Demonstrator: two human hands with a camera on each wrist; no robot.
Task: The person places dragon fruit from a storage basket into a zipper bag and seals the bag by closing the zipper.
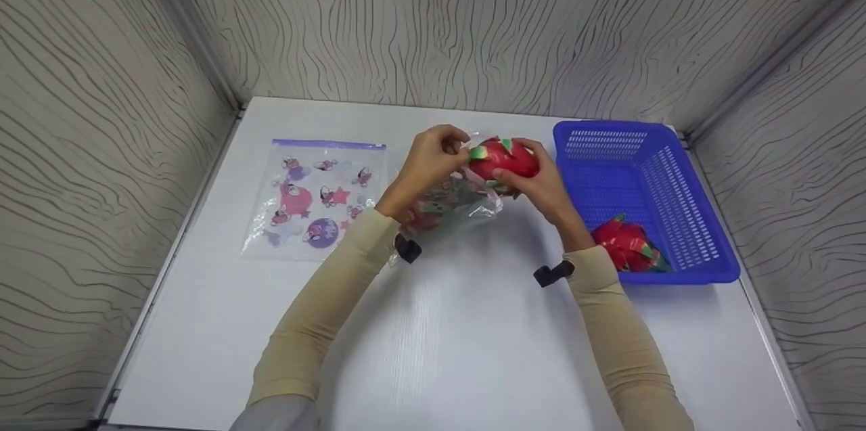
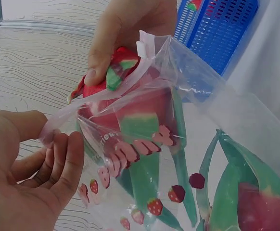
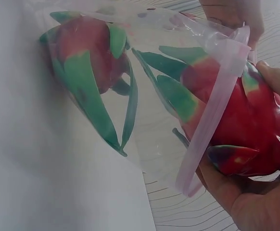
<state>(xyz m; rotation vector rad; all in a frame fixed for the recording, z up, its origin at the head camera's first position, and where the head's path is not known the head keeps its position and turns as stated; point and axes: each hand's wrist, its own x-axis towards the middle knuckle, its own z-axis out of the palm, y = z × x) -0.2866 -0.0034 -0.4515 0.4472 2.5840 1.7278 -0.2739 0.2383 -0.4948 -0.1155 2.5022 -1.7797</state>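
Observation:
My right hand point(image 1: 542, 187) grips a red dragon fruit point(image 1: 509, 159) with green-tipped scales, thumb on one side and fingers on the other. In the right wrist view, its leafy end sits inside the mouth of a clear zip bag point(image 3: 147, 115) with a pink zip strip point(image 3: 216, 115). My left hand point(image 1: 433, 159) pinches that strip between thumb and fingers, as the left wrist view shows. Deeper in the bag lies another dragon fruit point(image 3: 84, 53) with long green leaves. Small strawberry prints and pink lettering mark the bag's side.
On the right of the white table point(image 1: 440, 336) stands a blue plastic basket point(image 1: 602, 180) with a dragon fruit point(image 1: 626, 245) at its near end. To the left a flat zip bag point(image 1: 318, 201) with cartoon prints and a purple strip lies. Wood-patterned panels point(image 1: 433, 25) enclose the table.

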